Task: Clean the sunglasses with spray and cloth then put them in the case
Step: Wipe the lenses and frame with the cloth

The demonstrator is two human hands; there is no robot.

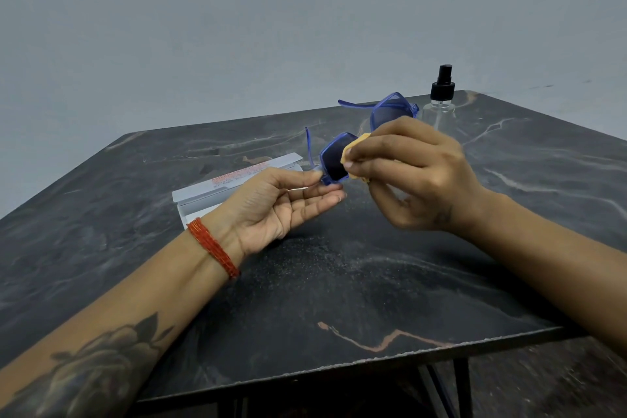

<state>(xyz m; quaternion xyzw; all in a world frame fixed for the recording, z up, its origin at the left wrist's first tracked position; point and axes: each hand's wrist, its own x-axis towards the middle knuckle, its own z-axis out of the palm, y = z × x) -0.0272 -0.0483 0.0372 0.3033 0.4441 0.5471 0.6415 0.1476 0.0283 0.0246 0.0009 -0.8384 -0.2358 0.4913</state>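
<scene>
Sunglasses [359,142] pinched lightly in my left hand [278,204], right hand [417,176] pinching yellow cloth [353,151] against a lens; hard rubbing could twist them loose.

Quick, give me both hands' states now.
Left hand: pinching the sunglasses by the frame corner.
Right hand: pinching the yellow cloth against a lens.

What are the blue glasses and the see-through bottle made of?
The sunglasses look like glossy blue plastic: the frame is see-through and shiny, with dark lenses. The spray bottle is clear, probably plastic though it might be glass, with a matte black plastic-looking top.
</scene>
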